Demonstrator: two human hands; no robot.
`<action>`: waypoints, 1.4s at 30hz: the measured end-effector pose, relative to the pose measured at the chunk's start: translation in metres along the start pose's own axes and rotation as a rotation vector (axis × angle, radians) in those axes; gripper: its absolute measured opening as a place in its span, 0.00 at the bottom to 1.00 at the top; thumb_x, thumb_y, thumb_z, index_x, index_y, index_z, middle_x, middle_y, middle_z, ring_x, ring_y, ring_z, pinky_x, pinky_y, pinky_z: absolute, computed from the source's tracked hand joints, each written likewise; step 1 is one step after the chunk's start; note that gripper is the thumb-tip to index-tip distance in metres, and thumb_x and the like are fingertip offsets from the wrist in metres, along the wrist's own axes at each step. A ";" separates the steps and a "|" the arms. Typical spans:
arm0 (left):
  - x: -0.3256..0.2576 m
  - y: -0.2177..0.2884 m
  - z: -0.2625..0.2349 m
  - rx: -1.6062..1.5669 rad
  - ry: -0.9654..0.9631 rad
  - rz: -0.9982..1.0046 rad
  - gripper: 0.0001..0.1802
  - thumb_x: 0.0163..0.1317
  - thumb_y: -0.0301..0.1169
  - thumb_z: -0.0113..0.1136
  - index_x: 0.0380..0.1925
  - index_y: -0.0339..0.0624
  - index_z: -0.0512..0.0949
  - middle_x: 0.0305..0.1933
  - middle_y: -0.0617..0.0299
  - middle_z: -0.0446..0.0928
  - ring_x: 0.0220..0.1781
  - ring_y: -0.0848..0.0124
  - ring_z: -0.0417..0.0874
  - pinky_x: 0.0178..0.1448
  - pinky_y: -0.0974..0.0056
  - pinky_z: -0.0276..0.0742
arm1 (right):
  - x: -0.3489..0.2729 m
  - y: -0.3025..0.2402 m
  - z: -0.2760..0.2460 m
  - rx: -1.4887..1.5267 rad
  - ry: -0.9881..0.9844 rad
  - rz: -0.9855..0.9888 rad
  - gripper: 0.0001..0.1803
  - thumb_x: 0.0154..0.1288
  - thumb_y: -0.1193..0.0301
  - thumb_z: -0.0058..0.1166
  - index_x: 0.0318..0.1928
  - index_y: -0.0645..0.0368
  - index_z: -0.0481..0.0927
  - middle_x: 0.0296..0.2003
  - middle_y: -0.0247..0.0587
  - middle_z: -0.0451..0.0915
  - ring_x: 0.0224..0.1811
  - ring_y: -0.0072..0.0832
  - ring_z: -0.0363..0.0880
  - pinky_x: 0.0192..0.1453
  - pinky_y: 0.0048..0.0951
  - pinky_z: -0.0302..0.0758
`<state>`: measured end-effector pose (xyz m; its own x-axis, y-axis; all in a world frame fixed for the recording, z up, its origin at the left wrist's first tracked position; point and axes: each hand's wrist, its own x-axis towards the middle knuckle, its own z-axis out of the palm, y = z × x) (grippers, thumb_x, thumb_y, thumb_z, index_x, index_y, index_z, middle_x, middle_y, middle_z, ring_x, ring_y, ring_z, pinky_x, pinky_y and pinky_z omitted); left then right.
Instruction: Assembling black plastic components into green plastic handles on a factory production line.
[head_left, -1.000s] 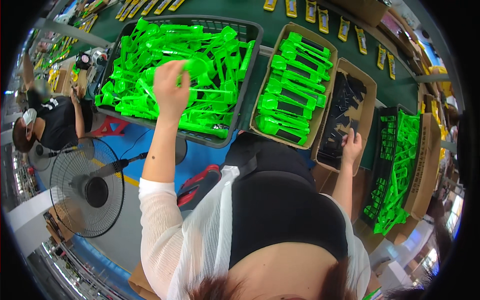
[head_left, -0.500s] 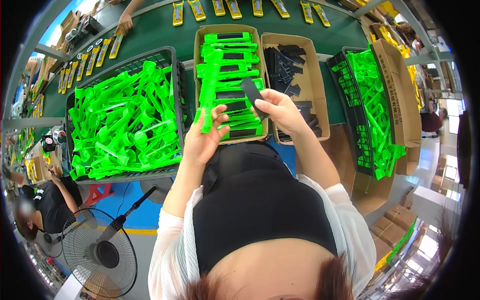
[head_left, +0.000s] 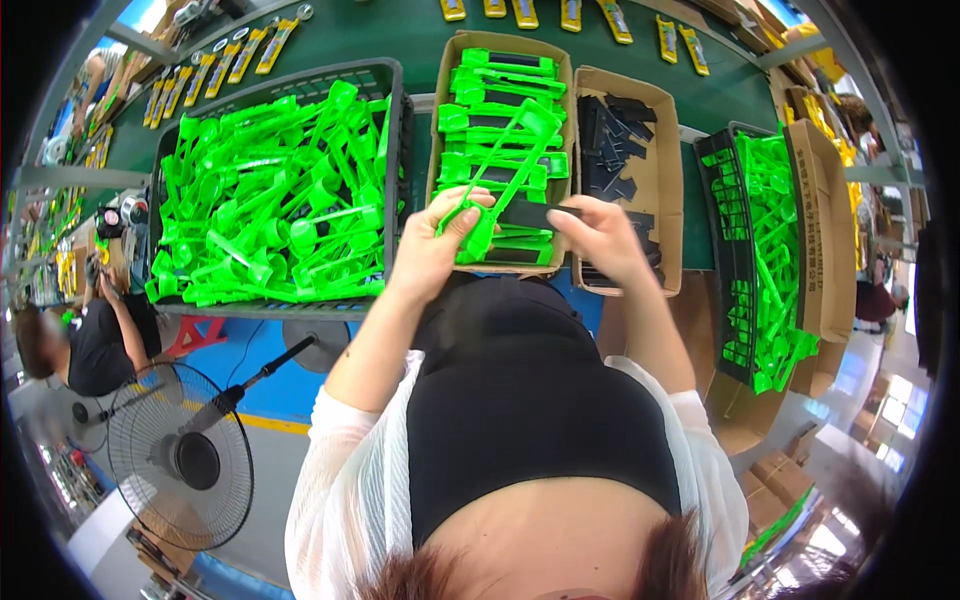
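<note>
The green part point(head_left: 505, 165) in the left hand point(head_left: 435, 250) looks like smooth, slightly glossy plastic, as do the parts heaped in the dark plastic crate point(head_left: 390, 80). The black strip point(head_left: 535, 213) at the right hand point(head_left: 600, 240) is matt. Both boxes point(head_left: 660, 180) are plain brown cardboard, dull and rough-edged. The bench point(head_left: 400, 35) top is matt green. The sleeve point(head_left: 340, 480) is thin white cloth.
</note>
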<state>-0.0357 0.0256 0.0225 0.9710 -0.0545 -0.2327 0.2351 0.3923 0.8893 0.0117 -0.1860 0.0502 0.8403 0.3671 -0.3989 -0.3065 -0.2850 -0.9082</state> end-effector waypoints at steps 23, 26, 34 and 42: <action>0.003 -0.008 -0.033 0.235 -0.103 -0.289 0.08 0.56 0.24 0.57 0.36 0.36 0.77 0.24 0.61 0.77 0.23 0.77 0.76 0.24 0.73 0.71 | 0.002 0.005 0.027 -0.547 0.084 -0.002 0.17 0.58 0.64 0.54 0.23 0.67 0.72 0.14 0.45 0.74 0.17 0.34 0.75 0.23 0.32 0.68; 0.005 -0.013 -0.036 0.227 -0.079 -0.286 0.07 0.55 0.24 0.58 0.35 0.37 0.78 0.26 0.63 0.78 0.26 0.78 0.76 0.30 0.71 0.73 | 0.006 0.011 0.030 -1.009 0.223 -0.147 0.23 0.55 0.55 0.55 0.28 0.65 0.65 0.16 0.49 0.75 0.21 0.43 0.77 0.27 0.39 0.72; 0.016 -0.015 -0.044 0.429 -0.201 -0.234 0.08 0.54 0.24 0.60 0.35 0.39 0.79 0.28 0.69 0.76 0.32 0.84 0.72 0.37 0.74 0.70 | 0.020 0.041 0.007 -0.227 0.091 0.176 0.21 0.49 0.56 0.63 0.22 0.60 0.70 0.15 0.32 0.72 0.18 0.16 0.71 0.19 0.22 0.69; 0.019 -0.027 -0.025 0.509 0.047 -0.079 0.14 0.46 0.34 0.70 0.24 0.36 0.77 0.21 0.68 0.75 0.21 0.84 0.71 0.24 0.76 0.67 | 0.013 0.035 0.022 -0.421 0.339 -0.040 0.20 0.48 0.59 0.64 0.25 0.63 0.72 0.14 0.39 0.74 0.17 0.23 0.73 0.24 0.26 0.69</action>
<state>-0.0252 0.0370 -0.0160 0.9493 -0.0204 -0.3137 0.3098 -0.1084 0.9446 0.0023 -0.1721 0.0107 0.9662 0.0984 -0.2383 -0.1242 -0.6325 -0.7646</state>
